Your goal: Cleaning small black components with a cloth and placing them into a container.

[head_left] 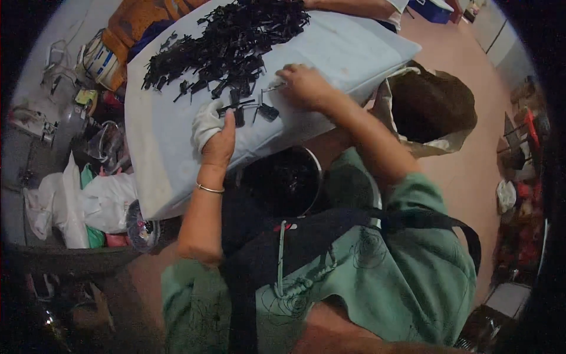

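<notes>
A heap of small black plastic parts [236,41] lies on a table with a pale cover [348,41]. My left hand [217,133], partly wrapped in a white glove, pinches one black plastic part [239,111] between thumb and fingers at the heap's near edge. To its right, my right hand [306,87] is closed, slightly blurred, with a thin pale rod-like piece [273,88] at its fingertips. What that piece is, I cannot make out. Another loose black part [269,112] shows on the cover between the hands.
Right of the table stands an open sack [386,109] with a dark inside. A round dark container [319,168] is below the near edge. Another person's arm [356,7] rests at the far side. White plastic bags [106,200] lie at the left.
</notes>
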{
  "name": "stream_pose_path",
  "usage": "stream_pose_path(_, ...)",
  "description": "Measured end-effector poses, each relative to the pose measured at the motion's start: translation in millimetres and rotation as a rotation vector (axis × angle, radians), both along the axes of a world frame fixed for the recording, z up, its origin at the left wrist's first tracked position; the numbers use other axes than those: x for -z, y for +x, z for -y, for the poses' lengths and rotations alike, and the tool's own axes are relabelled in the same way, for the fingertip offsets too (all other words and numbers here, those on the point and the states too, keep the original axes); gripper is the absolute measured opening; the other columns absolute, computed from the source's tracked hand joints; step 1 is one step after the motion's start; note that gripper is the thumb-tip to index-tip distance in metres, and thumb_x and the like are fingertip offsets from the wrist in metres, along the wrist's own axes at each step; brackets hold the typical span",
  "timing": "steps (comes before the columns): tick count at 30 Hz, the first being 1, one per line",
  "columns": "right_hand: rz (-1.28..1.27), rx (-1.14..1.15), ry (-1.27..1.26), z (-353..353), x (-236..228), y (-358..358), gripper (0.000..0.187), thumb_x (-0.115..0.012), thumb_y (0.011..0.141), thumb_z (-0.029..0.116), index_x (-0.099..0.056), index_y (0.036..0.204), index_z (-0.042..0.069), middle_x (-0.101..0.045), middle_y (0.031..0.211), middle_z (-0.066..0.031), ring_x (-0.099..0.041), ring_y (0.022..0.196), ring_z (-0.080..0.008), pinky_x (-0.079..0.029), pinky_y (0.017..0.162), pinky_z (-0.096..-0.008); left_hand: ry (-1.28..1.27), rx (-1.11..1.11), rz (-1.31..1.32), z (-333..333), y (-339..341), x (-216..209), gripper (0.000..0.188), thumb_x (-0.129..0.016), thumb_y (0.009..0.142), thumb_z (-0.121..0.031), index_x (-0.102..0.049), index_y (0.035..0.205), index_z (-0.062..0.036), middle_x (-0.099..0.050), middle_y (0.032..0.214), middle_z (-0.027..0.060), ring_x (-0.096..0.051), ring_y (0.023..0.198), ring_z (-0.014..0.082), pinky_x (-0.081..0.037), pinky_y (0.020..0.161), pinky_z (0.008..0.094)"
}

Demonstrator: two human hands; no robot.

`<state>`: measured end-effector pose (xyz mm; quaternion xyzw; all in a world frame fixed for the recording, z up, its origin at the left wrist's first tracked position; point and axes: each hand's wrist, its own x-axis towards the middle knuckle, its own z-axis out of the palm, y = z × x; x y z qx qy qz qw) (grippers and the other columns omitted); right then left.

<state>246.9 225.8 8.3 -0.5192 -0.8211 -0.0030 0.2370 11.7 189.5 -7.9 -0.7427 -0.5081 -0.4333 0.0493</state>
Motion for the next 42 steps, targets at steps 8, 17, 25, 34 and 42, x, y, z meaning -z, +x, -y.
stream_pose_path(8,0.09,0.134,0.043,-2,11,-36,0.016,-0.05,0.072,0.014,-0.059,0.084,0.008,-0.056,0.086,-0.0109,-0.055,0.083,-0.0283,-0.045,0.067,-0.0403,-0.074,-0.016,-0.097,14,2,-10,0.029,-0.055,0.078,-0.017,-0.053,0.104,-0.0044,-0.055,0.102,0.012,-0.046,0.1,0.0269,-0.035,0.088,0.0341)
stream_pose_path(17,-0.109,-0.075,0.109,23,14,-44,0.011,-0.048,0.07,0.011,-0.049,0.074,0.002,-0.052,0.07,-0.0144,-0.055,0.068,-0.0299,-0.045,0.059,-0.0393,0.0,0.036,-0.137,27,7,-13,0.034,-0.058,0.074,-0.015,-0.053,0.105,-0.0009,-0.046,0.115,0.0209,-0.04,0.111,0.0348,-0.035,0.091,0.0365)
stream_pose_path(25,-0.76,-0.008,-0.193,4,5,9,0.013,-0.049,0.082,0.015,-0.046,0.083,0.002,-0.055,0.071,-0.0124,-0.053,0.063,-0.0233,-0.042,0.058,-0.0344,0.061,0.0,-0.485,-3,-2,-44,0.033,-0.056,0.073,-0.008,-0.052,0.105,-0.0029,-0.055,0.098,0.0175,-0.051,0.091,0.0322,-0.04,0.082,0.0358)
stream_pose_path(34,-0.85,-0.235,-0.076,12,19,13,0.022,-0.043,0.086,0.021,-0.05,0.094,0.002,-0.055,0.077,-0.0127,-0.053,0.076,-0.023,-0.042,0.071,-0.0327,-0.137,0.514,-0.779,2,53,-70,0.029,-0.056,0.068,-0.009,-0.057,0.098,-0.0097,-0.056,0.099,0.0147,-0.054,0.084,0.0321,-0.045,0.07,0.0353)
stream_pose_path(42,-0.931,-0.308,-0.096,18,24,-12,0.02,-0.043,0.08,0.013,-0.045,0.097,0.002,-0.052,0.084,-0.0184,-0.051,0.083,-0.0317,-0.04,0.074,-0.0376,-0.435,0.49,-0.186,-27,59,-49,0.032,-0.048,0.076,0.002,-0.048,0.108,-0.0028,-0.055,0.095,0.0124,-0.053,0.088,0.0245,-0.042,0.079,0.0298)
